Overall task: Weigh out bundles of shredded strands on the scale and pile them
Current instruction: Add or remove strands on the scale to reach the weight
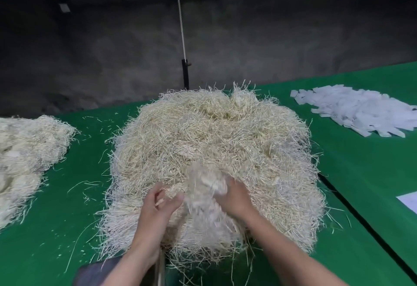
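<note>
— Left hand [158,204] digs into the near edge of the big heap of strands [209,132], fingers curled round a tuft [168,192]!
— And the right hand [234,195]?
— Clutching a motion-blurred clump [207,181] at the heap's near side, mid-table on the green cloth [67,218].
— Anything readable?
— White slips [361,109] far right, too blurred to read. Second pile [27,150] sits left, well apart from the heap.

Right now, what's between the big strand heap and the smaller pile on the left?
Between heap and left pile: green cloth with loose strands, head view.
</note>
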Demonstrator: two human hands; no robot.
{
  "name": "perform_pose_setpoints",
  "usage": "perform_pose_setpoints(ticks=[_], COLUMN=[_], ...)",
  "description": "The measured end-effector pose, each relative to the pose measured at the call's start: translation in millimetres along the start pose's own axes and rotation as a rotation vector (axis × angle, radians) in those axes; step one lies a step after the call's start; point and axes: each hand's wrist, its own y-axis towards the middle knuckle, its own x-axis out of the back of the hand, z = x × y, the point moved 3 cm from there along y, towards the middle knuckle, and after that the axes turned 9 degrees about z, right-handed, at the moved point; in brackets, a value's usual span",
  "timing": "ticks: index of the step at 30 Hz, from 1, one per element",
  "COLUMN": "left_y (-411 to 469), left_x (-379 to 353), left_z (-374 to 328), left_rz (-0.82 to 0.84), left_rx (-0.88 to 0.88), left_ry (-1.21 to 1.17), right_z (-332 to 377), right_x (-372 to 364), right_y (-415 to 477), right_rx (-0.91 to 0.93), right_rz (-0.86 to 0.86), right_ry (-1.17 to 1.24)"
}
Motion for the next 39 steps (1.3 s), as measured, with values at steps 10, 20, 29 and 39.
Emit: perform_pose_setpoints(ticks=[10,20,29,39], left_y=[60,77,70,59], left_x=[-31,24,24,67], left_z=[-60,-96,-114,-129], left_rz=[0.293,-0.158,-0.055,-0.271], left_rx=[0.055,-0.073,-0.139,-0.255], left_ry=[-0.582,-0.272,-0.123,-0.295], right_z=[117,30,65,73], right_x=[33,43,25,18], right_y=[0,48,60,69], right_rx=[0.380,0.225,0.539,0.323], right_rz=[0.272,0.294,-0.170,0.027], right_ry=[0.159,-0.393,-0.379,-0.202])
